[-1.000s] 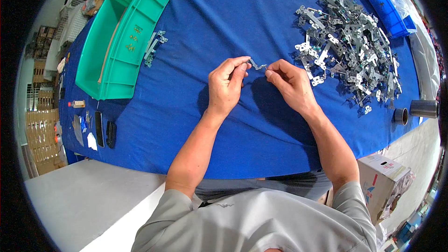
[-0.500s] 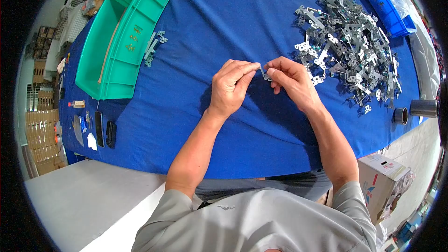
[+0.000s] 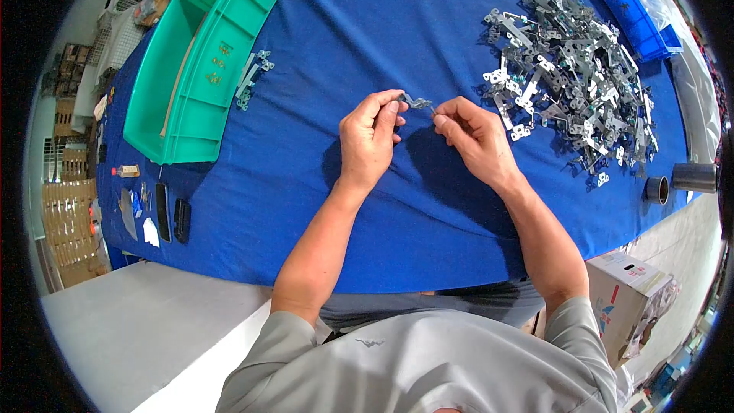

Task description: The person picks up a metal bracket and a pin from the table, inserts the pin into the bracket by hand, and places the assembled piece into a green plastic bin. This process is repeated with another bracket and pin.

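Note:
Between my two hands, above the blue cloth, is a small grey metal bracket (image 3: 417, 102) with cut-outs. My left hand (image 3: 369, 138) pinches its left end between thumb and fingers. At the bracket's right end, my right hand (image 3: 478, 138) is closed in a pinch; a thin dark bit shows at its fingertips, too small to name. To the right lies a large heap of similar metal brackets (image 3: 573, 76), overlapping each other. Several more brackets (image 3: 252, 80) lie beside the green bin on the left.
A green plastic bin (image 3: 248, 11) stands at the left, with a blue crate (image 3: 623, 4) at the far right corner. Dark metal tubes (image 3: 694, 177) sit at the right edge. A small bottle (image 3: 128, 171) and black tools (image 3: 181, 220) lie on the blue cloth (image 3: 344, 15).
The bracket has been turned and now shows more fully between the hands. My left hand has shifted slightly left, widening the gap between my fingertips.

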A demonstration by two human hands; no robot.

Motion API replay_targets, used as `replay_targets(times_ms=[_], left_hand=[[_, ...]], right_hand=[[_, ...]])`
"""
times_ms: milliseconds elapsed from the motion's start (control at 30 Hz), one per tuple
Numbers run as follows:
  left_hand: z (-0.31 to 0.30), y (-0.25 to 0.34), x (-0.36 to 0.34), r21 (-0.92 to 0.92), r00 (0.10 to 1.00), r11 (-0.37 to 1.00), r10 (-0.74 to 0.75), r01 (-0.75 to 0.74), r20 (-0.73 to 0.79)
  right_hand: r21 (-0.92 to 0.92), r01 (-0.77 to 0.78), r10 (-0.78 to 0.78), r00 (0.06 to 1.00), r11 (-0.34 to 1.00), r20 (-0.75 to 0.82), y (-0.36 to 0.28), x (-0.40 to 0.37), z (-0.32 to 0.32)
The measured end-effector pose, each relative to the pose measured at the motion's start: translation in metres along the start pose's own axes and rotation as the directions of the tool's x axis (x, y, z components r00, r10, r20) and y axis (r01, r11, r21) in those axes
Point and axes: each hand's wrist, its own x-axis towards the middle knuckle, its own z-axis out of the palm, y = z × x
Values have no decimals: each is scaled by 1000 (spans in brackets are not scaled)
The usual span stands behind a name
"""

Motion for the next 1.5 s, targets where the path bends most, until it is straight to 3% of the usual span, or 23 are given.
replay_targets(times_ms=[367, 467, 567, 767, 967, 1167, 1367, 1467, 1500], left_hand=[[0, 3, -1, 53, 998, 996, 64, -65, 22], [-3, 6, 3, 200, 942, 920, 330, -337, 65], [-3, 5, 7, 249, 872, 837, 483, -488, 85], [-2, 8, 4, 253, 893, 857, 440, -450, 97], [-2, 11, 4, 264, 861, 820, 474, -507, 182], [2, 10, 1, 177, 896, 881, 412, -438, 168], [1, 7, 3, 248, 797, 770, 499, -588, 340], [3, 6, 0, 230, 941, 916, 299, -330, 157], [1, 3, 2, 233, 964, 935, 255, -267, 79]], right_hand=[[-102, -15, 16, 1000, 995, 7, -3, 0, -1], [-138, -1, -1, 1000, 990, -16, -2, 1, -1], [-99, -45, 44, 999, 994, -8, 6, 2, -2], [247, -167, 154, 986, 954, 71, -7, 5, -8], [169, -212, 189, 972, 962, 141, -7, 6, -12], [261, -156, 160, 987, 953, 3, 1, 6, -6], [262, -104, 120, 992, 959, -43, 2, 6, -5], [289, -97, 145, 978, 952, -149, 0, 8, -6], [267, -108, 140, 985, 958, -103, -1, 7, -6]])
